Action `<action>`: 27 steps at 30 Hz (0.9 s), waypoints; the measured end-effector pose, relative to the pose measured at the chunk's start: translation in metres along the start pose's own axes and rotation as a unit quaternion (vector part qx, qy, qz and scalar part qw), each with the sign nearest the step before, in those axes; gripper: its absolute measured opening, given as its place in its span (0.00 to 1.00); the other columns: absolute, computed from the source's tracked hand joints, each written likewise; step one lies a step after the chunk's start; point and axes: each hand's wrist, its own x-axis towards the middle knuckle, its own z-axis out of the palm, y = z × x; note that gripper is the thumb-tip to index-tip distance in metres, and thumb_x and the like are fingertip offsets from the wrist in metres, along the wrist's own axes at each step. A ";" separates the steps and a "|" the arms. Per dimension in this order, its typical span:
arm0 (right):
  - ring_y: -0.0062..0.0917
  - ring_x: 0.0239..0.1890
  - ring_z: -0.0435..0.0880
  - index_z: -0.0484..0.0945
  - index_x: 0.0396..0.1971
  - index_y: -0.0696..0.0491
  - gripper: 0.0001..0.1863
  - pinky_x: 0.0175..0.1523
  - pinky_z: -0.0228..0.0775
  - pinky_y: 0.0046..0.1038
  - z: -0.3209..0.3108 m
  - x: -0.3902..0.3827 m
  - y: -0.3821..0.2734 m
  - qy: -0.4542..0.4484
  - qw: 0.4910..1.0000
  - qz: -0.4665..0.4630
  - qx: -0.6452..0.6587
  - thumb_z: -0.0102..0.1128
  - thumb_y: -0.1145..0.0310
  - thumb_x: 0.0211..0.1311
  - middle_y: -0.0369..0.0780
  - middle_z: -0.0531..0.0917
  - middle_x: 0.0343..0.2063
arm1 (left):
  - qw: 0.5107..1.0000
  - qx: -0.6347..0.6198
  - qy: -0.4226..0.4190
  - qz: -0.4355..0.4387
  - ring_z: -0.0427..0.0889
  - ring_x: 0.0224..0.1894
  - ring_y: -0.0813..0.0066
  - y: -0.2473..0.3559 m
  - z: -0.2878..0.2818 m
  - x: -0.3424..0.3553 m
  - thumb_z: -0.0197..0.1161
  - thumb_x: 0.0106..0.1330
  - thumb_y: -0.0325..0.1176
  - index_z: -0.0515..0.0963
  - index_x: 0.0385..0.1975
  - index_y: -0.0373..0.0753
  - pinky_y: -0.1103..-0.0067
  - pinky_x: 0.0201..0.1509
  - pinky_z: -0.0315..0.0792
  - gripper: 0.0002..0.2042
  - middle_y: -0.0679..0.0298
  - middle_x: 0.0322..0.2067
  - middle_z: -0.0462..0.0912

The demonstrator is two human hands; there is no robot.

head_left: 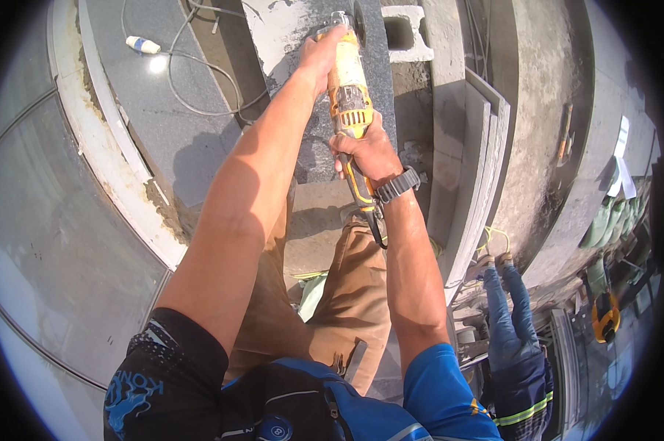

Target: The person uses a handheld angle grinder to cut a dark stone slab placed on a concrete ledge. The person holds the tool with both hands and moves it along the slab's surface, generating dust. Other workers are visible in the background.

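Observation:
A yellow and black angle grinder [344, 81] with a dark disc at its head lies over a grey stone slab [279, 66] that has a white, patchy coating at its top left. My left hand [323, 51] is closed on the front of the grinder near the disc, its fingertips partly hidden. My right hand [369, 151] grips the rear body of the grinder, with a watch at the wrist. Its black cord hangs down toward my legs.
A cord with a white plug [145, 45] crosses dark slabs at left. A concrete block [407, 50] and stacked boards [473, 176] are at right. A co-worker in jeans [504, 309] is at lower right, near a yellow-black tool [605, 312]. Metal panels [53, 220] line the left.

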 end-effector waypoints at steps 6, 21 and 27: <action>0.27 0.16 0.81 0.50 0.58 0.57 0.39 0.18 0.77 0.31 0.002 0.012 -0.012 -0.006 1.000 -0.008 0.006 0.70 0.80 0.54 0.43 0.81 0.27 | 0.999 0.005 0.051 0.009 0.89 0.32 0.55 0.014 0.009 0.006 0.73 0.66 0.41 0.57 0.64 0.21 0.57 0.33 0.87 0.39 0.43 0.39 0.84; 0.28 0.18 0.82 0.53 0.56 0.55 0.34 0.20 0.78 0.31 0.009 0.043 -0.041 -0.026 0.999 -0.026 0.004 0.69 0.79 0.59 0.43 0.81 0.27 | 1.000 0.030 -0.005 -0.007 0.89 0.32 0.58 0.050 0.014 0.036 0.69 0.69 0.45 0.70 0.56 0.24 0.60 0.35 0.87 0.29 0.48 0.37 0.86; 0.28 0.18 0.82 0.55 0.56 0.54 0.32 0.20 0.79 0.32 0.009 0.054 -0.043 -0.019 0.999 -0.030 -0.011 0.68 0.80 0.60 0.43 0.81 0.27 | 0.999 0.040 -0.017 -0.014 0.89 0.32 0.60 0.058 0.017 0.041 0.68 0.70 0.45 0.72 0.54 0.25 0.61 0.35 0.86 0.27 0.49 0.37 0.87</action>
